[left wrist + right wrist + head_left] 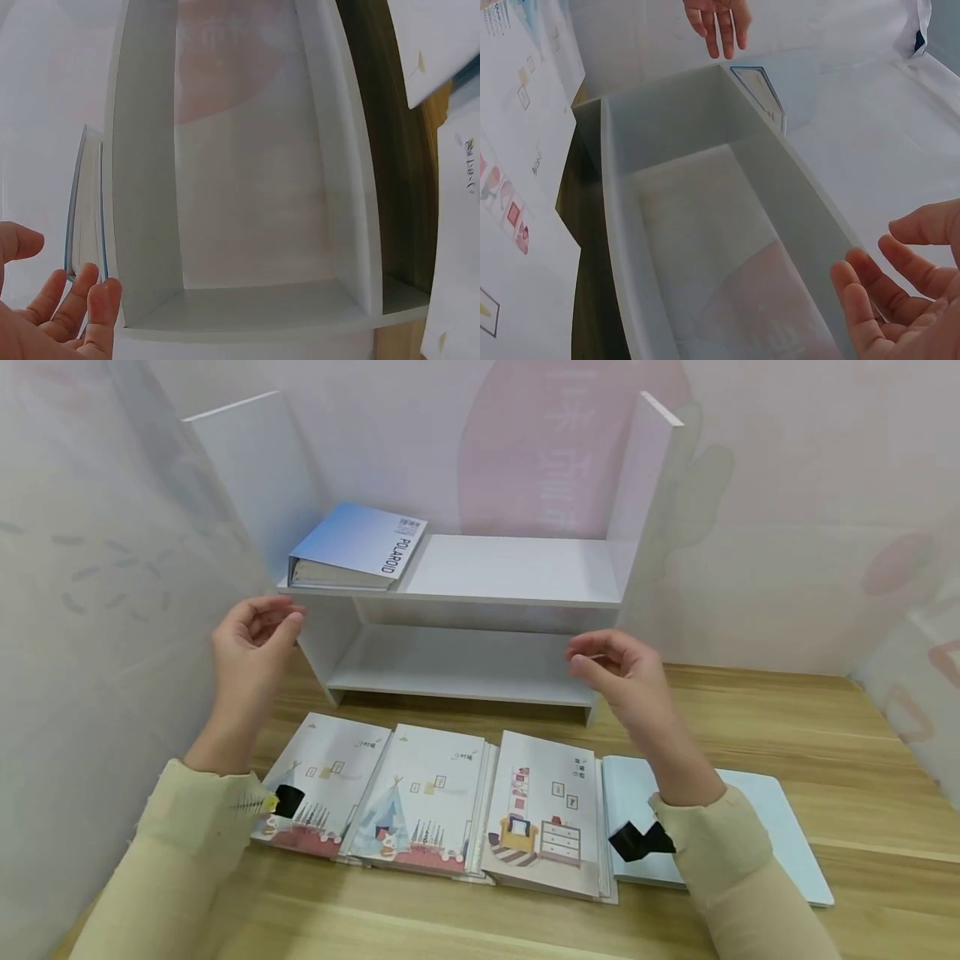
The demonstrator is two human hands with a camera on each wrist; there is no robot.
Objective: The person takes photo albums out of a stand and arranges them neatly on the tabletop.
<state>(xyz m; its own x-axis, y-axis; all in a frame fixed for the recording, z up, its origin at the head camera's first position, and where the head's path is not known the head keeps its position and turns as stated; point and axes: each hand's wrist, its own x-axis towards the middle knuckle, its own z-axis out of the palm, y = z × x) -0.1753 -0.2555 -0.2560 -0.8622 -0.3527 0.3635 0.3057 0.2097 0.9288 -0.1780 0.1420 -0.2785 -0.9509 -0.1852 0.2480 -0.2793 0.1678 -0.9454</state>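
Note:
My left hand (253,639) is held up at the left end of a white two-tier shelf (517,570), fingers loosely bent with nothing in them. Close by, a blue-and-white binder marked POLAROID (358,542) lies flat on the upper board. In the left wrist view the fingertips overlap the end of that binder (87,202). Near the shelf's right end hovers my right hand (626,672), thumb and fingers apart and holding nothing. In the right wrist view, its fingers (862,300) are beside the upper board's edge.
In front of the shelf, a row of books lies on the wooden table (375,918): a white book with a tent picture (322,777), a similar one (420,793), one with an armchair and drawers (543,810), and a light blue one (772,827). A wall stands behind.

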